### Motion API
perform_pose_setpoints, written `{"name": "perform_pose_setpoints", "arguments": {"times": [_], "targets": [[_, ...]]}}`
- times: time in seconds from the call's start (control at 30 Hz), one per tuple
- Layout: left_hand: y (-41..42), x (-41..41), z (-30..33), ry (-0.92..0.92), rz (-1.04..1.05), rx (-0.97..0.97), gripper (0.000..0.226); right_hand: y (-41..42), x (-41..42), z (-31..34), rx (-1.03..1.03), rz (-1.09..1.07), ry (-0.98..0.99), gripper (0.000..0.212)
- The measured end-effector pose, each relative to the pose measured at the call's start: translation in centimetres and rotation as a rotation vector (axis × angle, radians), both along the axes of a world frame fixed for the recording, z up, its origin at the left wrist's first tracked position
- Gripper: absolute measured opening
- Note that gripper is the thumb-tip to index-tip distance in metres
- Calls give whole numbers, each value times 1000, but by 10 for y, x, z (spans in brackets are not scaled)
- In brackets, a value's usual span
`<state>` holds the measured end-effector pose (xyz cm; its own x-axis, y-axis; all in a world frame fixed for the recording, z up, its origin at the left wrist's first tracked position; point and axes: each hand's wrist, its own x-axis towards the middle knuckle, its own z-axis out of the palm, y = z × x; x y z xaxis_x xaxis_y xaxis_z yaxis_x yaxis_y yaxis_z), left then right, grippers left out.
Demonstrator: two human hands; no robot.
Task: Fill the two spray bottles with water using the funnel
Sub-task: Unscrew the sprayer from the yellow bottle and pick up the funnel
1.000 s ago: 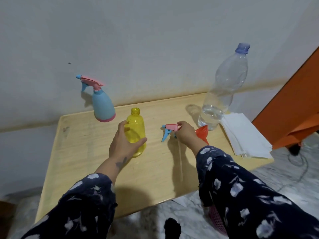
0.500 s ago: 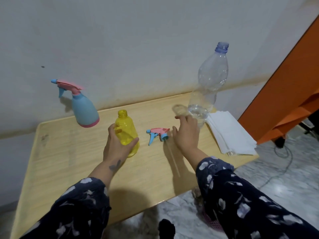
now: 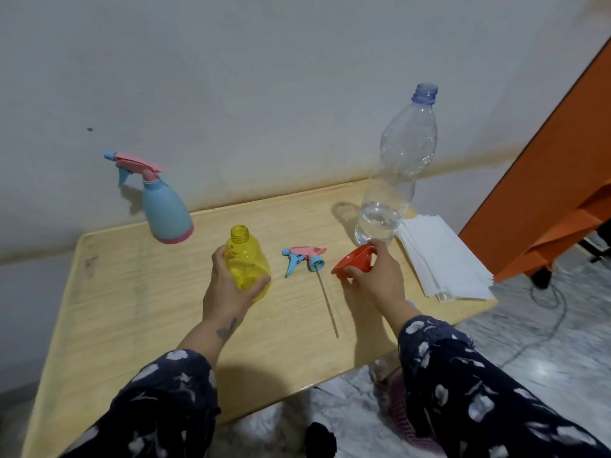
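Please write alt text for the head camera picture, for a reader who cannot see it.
At a wooden table, a person's left hand holds an open yellow spray bottle upright while the right hand grips an orange funnel. The detached spray trigger head lies between them; a blue spray bottle and an uncapped water bottle stand behind.
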<state>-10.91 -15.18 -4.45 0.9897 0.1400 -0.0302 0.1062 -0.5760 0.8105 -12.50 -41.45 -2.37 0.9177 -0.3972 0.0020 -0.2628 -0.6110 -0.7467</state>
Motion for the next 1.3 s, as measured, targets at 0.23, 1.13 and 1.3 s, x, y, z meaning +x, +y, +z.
{"name": "perform_pose_setpoints", "arguments": {"times": [0.23,1.13,1.3], "targets": [[3,-4,4,16,-38,-81,110,32,8,42,184,36,-210,69],[-7,-13,39,-37,57,-19,72,159,-1,79,548,385,-302,65],[-6,-13,37,-34,54,-61,71,143,-1,73,470,404,-231,79]]}}
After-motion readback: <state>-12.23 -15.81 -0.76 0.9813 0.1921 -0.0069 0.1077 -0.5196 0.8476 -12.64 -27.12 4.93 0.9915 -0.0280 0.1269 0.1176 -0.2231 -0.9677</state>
